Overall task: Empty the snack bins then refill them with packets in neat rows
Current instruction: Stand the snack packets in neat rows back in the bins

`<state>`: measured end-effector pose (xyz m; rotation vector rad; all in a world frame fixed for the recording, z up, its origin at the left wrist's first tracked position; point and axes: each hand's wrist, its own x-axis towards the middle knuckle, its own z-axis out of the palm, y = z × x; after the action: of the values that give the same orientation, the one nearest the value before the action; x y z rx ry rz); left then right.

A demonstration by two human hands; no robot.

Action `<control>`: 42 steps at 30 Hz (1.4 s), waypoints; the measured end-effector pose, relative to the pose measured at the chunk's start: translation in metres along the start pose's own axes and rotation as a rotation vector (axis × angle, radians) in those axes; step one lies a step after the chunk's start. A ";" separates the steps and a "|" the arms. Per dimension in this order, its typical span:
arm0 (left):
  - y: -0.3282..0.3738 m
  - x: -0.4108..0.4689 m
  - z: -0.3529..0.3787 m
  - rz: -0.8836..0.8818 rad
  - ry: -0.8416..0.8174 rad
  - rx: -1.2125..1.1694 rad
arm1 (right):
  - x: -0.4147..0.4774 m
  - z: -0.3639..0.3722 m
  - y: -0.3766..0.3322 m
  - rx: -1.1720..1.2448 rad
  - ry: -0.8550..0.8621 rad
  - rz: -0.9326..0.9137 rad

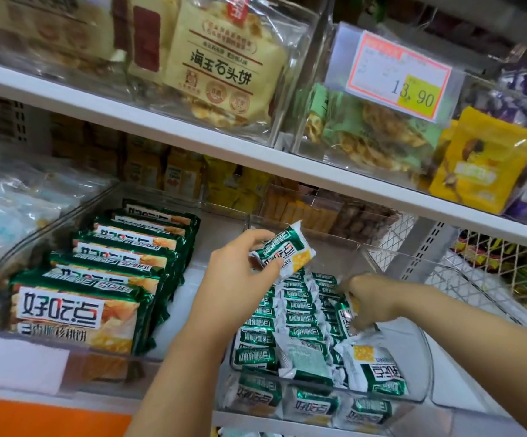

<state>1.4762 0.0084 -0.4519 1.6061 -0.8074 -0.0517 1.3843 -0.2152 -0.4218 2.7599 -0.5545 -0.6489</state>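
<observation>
While the left hand point(240, 272) hovers raised above the clear bin point(396, 334), its fingers point(257, 237) curl round a small green-and-white packet point(289, 250), held tilted in the air. Lower, the right hand point(370, 294) reaches down into the bin, fingers pinching another packet point(345, 313) beside the rows of packets point(290, 310) standing there.

fingertips of right hand point(372, 296) buried among packets point(290, 313), price tag point(397, 74) small print blurred, upper bin point(301, 55) cut by top edge
</observation>
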 end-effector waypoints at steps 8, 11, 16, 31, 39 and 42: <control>-0.003 0.001 0.001 -0.015 0.004 0.007 | -0.046 -0.007 -0.010 0.039 0.317 -0.040; -0.001 0.000 0.001 -0.021 -0.002 0.013 | -0.067 -0.018 -0.011 0.664 0.498 -0.189; 0.010 0.000 0.003 -0.066 -0.054 -0.061 | -0.078 -0.026 -0.027 1.083 0.531 -0.380; 0.021 -0.003 -0.006 -0.062 -0.303 -0.321 | -0.067 -0.025 -0.050 1.391 0.616 -0.337; 0.016 0.001 -0.013 -0.053 -0.230 -0.142 | -0.058 -0.038 -0.047 1.117 0.508 -0.376; 0.008 0.004 -0.017 -0.092 -0.095 -0.097 | -0.032 -0.026 -0.045 1.169 0.539 -0.281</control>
<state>1.4836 0.0213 -0.4387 1.5569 -0.7921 -0.2315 1.3835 -0.1570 -0.4017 3.8734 -0.5020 0.6379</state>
